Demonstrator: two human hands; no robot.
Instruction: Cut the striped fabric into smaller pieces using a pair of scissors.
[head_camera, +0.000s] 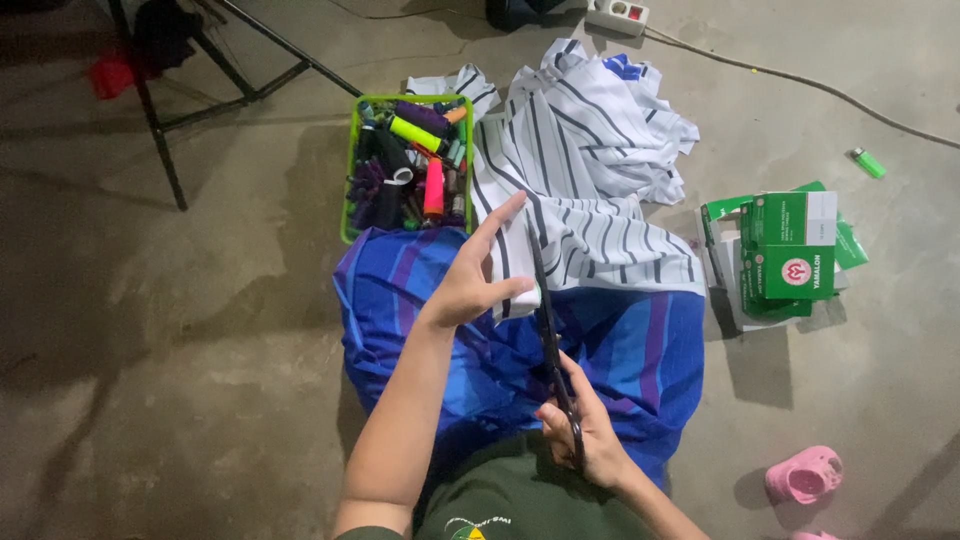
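Observation:
My left hand (480, 272) pinches the near edge of a white cloth with dark stripes (590, 170), thumb under and fingers stretched over it. My right hand (585, 430) grips black scissors (548, 330) by the handles. The long blades point away from me, running up along the cloth's edge beside my left thumb. The striped cloth spreads away over the concrete floor. Under both hands lies a blue cloth with purple stripes (640, 350), draped across my lap.
A green basket (349, 170) full of thread spools stands left of the striped cloth. Green and white boxes (790, 255) lie at right, a green lighter (868, 162) beyond them. A pink shoe (805, 475) sits near right. A black metal stand (170, 110) and a power strip (617, 14) are at the far side.

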